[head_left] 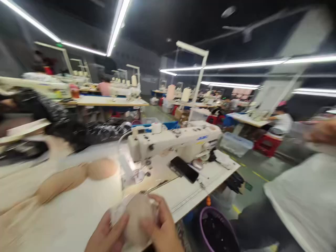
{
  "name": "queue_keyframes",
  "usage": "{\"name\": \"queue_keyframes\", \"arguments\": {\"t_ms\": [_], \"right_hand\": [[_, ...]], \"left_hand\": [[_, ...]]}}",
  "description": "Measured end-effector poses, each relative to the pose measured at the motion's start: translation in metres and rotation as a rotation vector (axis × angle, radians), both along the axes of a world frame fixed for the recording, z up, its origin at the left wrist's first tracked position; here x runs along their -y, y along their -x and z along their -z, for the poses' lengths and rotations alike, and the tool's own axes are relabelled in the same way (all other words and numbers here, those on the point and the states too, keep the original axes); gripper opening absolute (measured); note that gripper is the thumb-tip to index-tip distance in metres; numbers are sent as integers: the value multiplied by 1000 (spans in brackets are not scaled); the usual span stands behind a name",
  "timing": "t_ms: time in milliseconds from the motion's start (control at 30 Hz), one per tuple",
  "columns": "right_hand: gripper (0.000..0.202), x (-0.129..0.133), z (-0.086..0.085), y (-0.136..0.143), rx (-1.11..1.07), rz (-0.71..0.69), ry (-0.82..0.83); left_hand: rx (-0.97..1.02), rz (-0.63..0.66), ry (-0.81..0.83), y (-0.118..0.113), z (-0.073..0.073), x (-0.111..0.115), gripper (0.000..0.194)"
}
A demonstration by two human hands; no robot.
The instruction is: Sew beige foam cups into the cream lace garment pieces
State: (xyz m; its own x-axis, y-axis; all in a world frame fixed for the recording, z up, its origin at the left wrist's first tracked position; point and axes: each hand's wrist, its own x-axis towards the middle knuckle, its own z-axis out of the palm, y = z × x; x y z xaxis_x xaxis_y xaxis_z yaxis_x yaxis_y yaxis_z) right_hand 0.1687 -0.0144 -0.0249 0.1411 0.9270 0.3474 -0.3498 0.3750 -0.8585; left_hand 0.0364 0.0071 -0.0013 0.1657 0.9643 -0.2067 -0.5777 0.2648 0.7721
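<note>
A rounded beige bra cup (138, 217) is held between my two hands at the table's front edge, before the sewing machine. My left hand (109, 232) grips its left side, the thumb lying on the cup. Opposite, my right hand (164, 227) has its fingers curled round the right edge and its thumb on the face. Whitish material shows at the cup's upper left, blurred. The white sewing machine (173, 140) stands just beyond, its lamp lighting the needle area. More joined tan cups (65, 180) lie on the table to the left.
A black phone (184, 169) rests on the machine bed. Below the table's right side stands a purple-rimmed basin (201, 224). A person in a white top (304, 196) is close on the right. Black plastic bags (105, 129) lie behind the table; a thread stand (201, 80) rises beyond.
</note>
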Motion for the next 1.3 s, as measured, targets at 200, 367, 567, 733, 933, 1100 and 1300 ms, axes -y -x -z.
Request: {"name": "queue_keyframes", "arguments": {"t_ms": [200,367,567,733,933,1100,1300], "right_hand": [[68,1,18,-3,-172,-11,432],[68,1,22,-3,-119,-15,447],[70,4,24,-1,-81,5,429],[75,1,20,-4,-138,-29,457],[79,1,15,-3,-113,-22,469],[73,6,10,2,-131,-19,488],[73,3,16,-1,-108,-27,456]], "left_hand": [[128,-84,125,14,3,7,40],[221,32,220,10,4,5,45],[20,-72,95,7,6,0,47],[-25,-107,71,6,1,-1,48],[128,16,211,8,-3,0,36],[174,29,234,3,-5,-5,37],[149,0,250,0,4,-9,37]]}}
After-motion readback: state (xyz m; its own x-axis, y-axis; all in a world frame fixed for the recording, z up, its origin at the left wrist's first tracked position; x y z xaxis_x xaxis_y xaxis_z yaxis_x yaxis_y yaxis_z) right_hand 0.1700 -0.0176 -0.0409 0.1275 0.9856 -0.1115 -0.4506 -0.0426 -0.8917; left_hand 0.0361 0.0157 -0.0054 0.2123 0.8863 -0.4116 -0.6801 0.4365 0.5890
